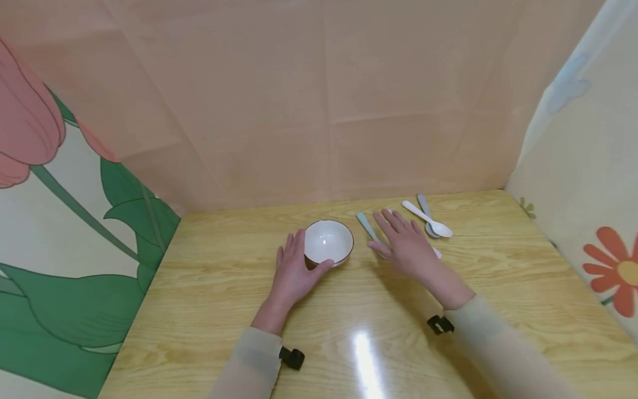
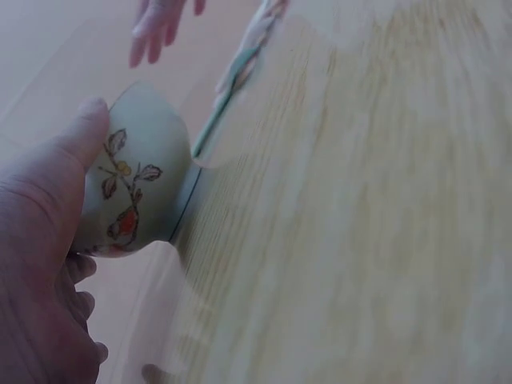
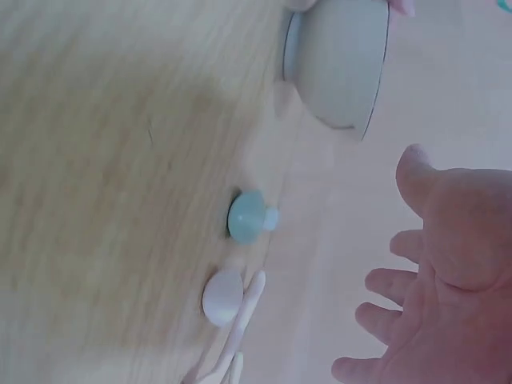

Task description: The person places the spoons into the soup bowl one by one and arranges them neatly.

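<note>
A white bowl (image 1: 328, 241) with a dark rim stands upright on the table, and a painted sprig decorates its outer side in the left wrist view. My left hand (image 1: 293, 275) grips it from the left, thumb at the near rim and fingers around the far-left side. To its right, my right hand (image 1: 410, 248) hovers palm down over the spoons, fingers spread and holding nothing. A mint-green spoon (image 1: 366, 225) lies between the bowl and that hand, partly covered by it. Beneath the palm, a pale spoon (image 3: 223, 298) is mostly hidden in the head view.
Right of the right hand, a white spoon (image 1: 441, 229) lies across a greyish-lilac spoon (image 1: 422, 203). The wooden table (image 1: 209, 310) meets a plain pinkish cloth (image 1: 249, 111) at the back, with flower-printed hangings at both sides.
</note>
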Demonstrator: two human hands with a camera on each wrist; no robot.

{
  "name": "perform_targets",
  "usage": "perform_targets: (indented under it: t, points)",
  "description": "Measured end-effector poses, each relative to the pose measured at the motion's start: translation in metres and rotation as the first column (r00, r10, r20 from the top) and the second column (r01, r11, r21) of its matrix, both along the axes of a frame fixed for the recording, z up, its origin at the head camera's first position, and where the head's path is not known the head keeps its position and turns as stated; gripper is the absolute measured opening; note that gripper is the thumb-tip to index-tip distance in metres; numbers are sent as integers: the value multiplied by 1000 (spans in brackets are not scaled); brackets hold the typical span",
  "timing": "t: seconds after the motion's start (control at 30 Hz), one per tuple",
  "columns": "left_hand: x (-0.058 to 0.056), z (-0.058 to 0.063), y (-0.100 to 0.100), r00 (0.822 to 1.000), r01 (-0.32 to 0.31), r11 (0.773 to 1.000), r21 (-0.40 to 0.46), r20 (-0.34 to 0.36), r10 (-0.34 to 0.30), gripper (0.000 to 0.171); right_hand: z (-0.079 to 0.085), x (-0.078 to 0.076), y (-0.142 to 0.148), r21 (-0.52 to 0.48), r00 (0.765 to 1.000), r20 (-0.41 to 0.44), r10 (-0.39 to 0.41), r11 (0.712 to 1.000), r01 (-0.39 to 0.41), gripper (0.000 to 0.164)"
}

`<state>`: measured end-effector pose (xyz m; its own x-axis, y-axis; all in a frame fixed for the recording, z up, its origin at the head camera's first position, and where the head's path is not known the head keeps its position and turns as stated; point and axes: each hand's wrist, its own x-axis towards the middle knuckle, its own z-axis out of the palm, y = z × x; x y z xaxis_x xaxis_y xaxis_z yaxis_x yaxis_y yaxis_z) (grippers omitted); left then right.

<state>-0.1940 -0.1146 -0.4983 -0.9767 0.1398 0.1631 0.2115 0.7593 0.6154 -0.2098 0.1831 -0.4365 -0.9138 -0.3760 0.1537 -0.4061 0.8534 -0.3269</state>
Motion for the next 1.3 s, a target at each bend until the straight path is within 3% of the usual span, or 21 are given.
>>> perform_targets:
  t: [0.2,0.53,0.9,1.3]
  points:
    - [0,-1,1,1000,11,1000,8,5,-11,115,0,-16,6,-19,1000,-20,-5,1000,4,77]
    - [1,-3,3,1000,15,1000,-2,7,-15,116,0,-35,-1,52,999,-12,-45,998,45,74]
    - [1,-6,2,1000,10,1000,-8,-7,-10,116,-15,-55,-13,103,996,-36,-87,991,90,78]
    - [0,-6,2,1000,14,1000,10,-6,-14,114,-27,-71,-20,164,995,7,-101,982,99,77]
